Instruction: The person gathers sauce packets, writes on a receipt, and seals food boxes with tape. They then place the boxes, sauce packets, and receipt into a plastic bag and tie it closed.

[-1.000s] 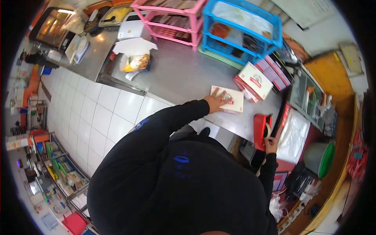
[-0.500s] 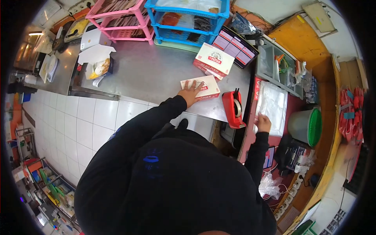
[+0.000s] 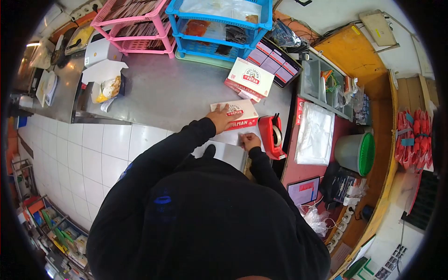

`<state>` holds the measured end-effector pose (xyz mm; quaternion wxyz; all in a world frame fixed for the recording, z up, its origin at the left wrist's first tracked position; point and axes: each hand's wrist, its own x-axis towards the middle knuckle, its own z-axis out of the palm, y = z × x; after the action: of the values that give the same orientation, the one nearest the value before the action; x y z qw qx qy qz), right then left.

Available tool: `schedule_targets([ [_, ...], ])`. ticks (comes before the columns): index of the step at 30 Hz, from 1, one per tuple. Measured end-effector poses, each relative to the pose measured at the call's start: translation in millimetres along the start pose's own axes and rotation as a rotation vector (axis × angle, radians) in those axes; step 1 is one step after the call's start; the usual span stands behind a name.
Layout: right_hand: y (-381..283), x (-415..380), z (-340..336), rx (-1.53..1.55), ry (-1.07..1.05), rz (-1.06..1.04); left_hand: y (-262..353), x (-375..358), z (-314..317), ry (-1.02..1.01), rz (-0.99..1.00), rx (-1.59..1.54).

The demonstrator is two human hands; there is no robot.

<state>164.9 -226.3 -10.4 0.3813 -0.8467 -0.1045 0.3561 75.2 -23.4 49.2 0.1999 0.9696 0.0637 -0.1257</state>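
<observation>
Presently holding the right hand [image 3: 250, 141] with fingers curled together beside the red tape dispenser [image 3: 267, 136], not being able to tell whether gripping anything. Resting the left hand [image 3: 222, 120], with open fingers spread, on the carton [image 3: 246, 112] upon the steel counter [image 3: 154, 91]; best pressing evenly, without denting, and leaving untouched the similar box [image 3: 252, 80] behind.

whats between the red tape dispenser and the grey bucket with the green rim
Between the tape dispenser and the bucket, the head view shows a flat pile of clear plastic on the red counter.

Carton [image 3: 248, 112] on counter [image 3: 158, 93], tape dispenser [image 3: 267, 137] right, rack [image 3: 217, 17] behind
</observation>
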Motion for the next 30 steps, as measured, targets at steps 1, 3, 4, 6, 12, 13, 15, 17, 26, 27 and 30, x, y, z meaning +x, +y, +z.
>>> schedule_targets([
  [1, 5, 0, -8, -0.123, 0.056, -0.115, -4, -4, -1, -0.016, 0.028, -0.013],
  [3, 7, 1, -34, -0.224, 0.175, -0.294, -18, -16, 1, 0.008, 0.089, 0.009],
  [4, -5, -1, -48, -0.199, 0.232, -0.364, -30, -26, 8, 0.049, 0.113, 0.047],
  [6, -61, -20, -73, -0.288, 0.476, -0.403, -56, -56, 9, 0.14, 0.034, -0.025],
  [12, -83, 46, -91, -1.107, 0.346, 0.047, -209, -174, 20, 0.547, -0.257, -0.249],
  [13, -68, 61, -97, -1.265, 0.304, -0.105, -236, -197, 15, 0.639, -0.258, -0.268],
  [15, -47, 75, -116, -1.441, 0.25, -0.344, -289, -248, 0, 0.69, -0.444, -0.208],
  [17, -59, 75, -129, -1.282, 0.245, -0.19, -339, -293, 0, 0.603, -0.66, -0.204],
  [26, -295, -5, -32, -0.32, 0.399, -0.346, -387, -344, 26, 0.368, -0.382, -0.086],
  [27, -320, -18, 10, -0.126, 0.429, -0.495, -378, -336, 25, 0.355, -0.332, -0.078],
  [30, -340, -16, 97, -0.173, 0.236, -0.701, -356, -307, 24, 0.343, -0.134, -0.161],
])
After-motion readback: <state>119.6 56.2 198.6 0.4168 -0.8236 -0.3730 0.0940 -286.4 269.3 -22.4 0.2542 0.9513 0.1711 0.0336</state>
